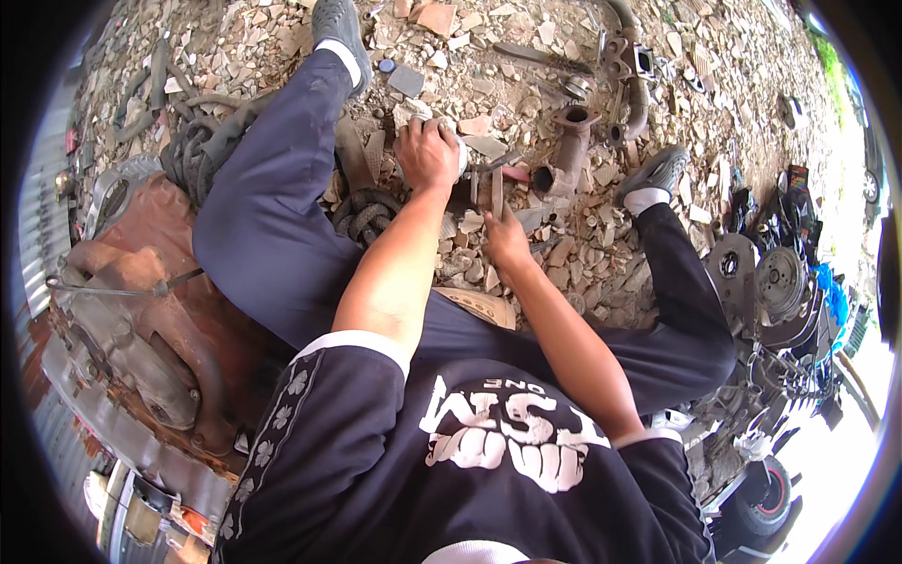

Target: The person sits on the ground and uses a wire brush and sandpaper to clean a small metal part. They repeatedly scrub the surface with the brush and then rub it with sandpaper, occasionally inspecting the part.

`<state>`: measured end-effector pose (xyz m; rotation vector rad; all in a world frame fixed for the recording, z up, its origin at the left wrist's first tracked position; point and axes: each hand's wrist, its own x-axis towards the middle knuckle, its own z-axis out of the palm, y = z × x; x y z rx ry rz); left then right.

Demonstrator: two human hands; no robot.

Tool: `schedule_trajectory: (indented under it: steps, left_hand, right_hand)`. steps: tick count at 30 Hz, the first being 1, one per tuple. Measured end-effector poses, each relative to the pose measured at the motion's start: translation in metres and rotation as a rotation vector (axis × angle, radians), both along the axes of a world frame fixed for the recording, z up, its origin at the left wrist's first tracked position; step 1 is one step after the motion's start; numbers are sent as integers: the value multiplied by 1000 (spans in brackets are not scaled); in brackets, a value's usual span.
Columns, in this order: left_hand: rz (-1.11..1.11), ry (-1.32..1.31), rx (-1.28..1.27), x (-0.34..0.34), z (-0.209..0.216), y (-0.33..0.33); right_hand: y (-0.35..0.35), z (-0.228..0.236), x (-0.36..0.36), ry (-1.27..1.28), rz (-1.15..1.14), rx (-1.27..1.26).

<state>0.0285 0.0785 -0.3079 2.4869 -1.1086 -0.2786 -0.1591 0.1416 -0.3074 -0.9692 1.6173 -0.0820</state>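
My left hand (429,153) is closed over a pale rounded part (461,158) low over the rubble; most of that part is hidden under my fingers. To its right, my right hand (507,240) is wrapped round the lower end of a hammer-like tool (497,192). A narrow crosspiece lies across the tool's far end, close to the pale part; whether they touch I cannot tell. Just beyond and to the right stands a rusty flanged pipe elbow (567,150). A dark coiled piece (365,218) lies beside my left forearm.
Broken stone and tile (573,273) cover the ground between my outstretched legs. A rusty manifold pipe (635,85) lies farther off. At left are a rusty manifold (178,329) and a long wrench (113,285); at right, a pulley wheel (782,285) among machine parts.
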Motion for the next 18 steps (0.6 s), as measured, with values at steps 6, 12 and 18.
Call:
schedule_trajectory:
  steps: [6,12,18]
  left_hand:
    - [-7,28,-28,7,-8,4]
    - [-22,-22,-102,-2,-8,0]
    - [-7,-1,-91,13,-17,2]
  right_hand:
    - [-17,34,8,26,191,40]
    - [-26,28,17,261,339,-15]
    - [-1,80,10,172,386,-56]
